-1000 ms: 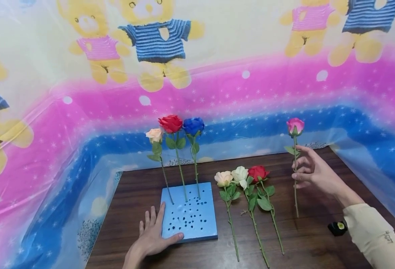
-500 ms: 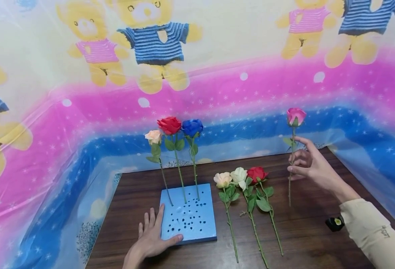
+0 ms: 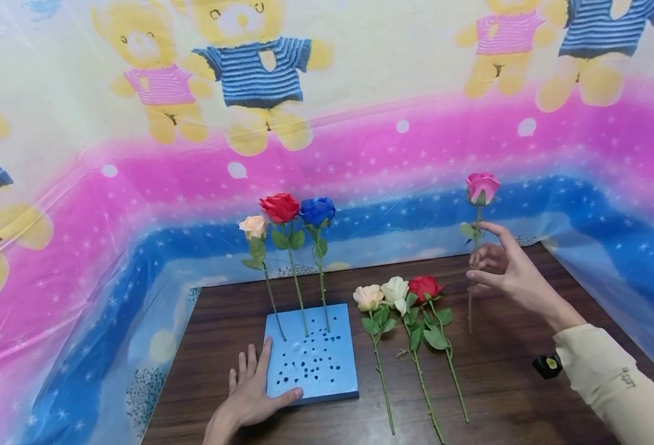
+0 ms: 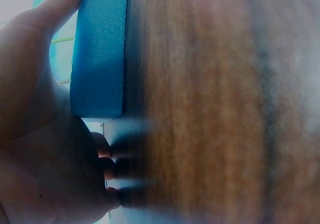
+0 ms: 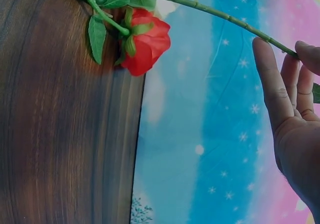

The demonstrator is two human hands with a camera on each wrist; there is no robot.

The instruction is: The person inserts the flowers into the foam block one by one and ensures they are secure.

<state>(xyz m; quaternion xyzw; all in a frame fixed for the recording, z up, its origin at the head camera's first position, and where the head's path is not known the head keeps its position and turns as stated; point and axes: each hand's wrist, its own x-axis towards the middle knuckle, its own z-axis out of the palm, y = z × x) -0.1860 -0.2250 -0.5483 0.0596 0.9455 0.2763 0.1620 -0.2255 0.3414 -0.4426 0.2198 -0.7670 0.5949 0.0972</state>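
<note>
My right hand (image 3: 485,259) pinches the stem of a pink rose (image 3: 481,187) and holds it upright above the table's right side, its lower end off the wood. The right wrist view shows the fingers (image 5: 270,84) round that stem (image 5: 220,14). My left hand (image 3: 254,386) lies flat at the front left corner of a blue foam block (image 3: 316,364), thumb on top; the left wrist view shows the thumb (image 4: 60,4) on the block (image 4: 97,54). A peach rose (image 3: 253,227), a red rose (image 3: 279,207) and a blue rose (image 3: 318,211) stand in the foam.
Three roses lie side by side on the brown wooden table (image 3: 516,395) between the hands: peach (image 3: 368,297), white (image 3: 396,288), red (image 3: 424,287). A small black object (image 3: 546,364) sits by my right sleeve. Plastic sheeting with bear prints walls the table's back and sides.
My right hand has raised the pink rose and carried it slightly left, so the stem's lower end is higher and nearer the lying roses. The left hand has stayed on the foam.
</note>
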